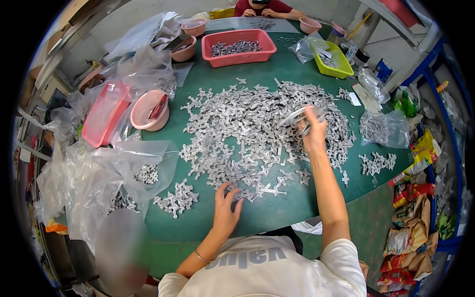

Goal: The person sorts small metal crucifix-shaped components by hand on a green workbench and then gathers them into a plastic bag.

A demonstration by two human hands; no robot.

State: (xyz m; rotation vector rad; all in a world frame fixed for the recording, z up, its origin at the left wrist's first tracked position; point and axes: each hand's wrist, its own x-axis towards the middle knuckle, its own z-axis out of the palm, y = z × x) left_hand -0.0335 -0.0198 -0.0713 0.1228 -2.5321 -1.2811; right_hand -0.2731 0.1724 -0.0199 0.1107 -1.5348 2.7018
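A broad heap of small grey metal castings covers the middle of the green table. Over the heap's right part, my right hand is closed around a shiny curved metal piece; blur and the fingers hide its exact kind. My left hand rests at the heap's near edge, fingers spread and curved beside a few loose castings. Nothing shows in its grasp. A smaller cluster of castings lies to its left, and another cluster sits on the far right of the table.
A pink tray of metal parts and a yellow-green tray stand at the back. Pink bowls and clear plastic bags crowd the left side. Across the table sits another person. Bagged packets fill the right side.
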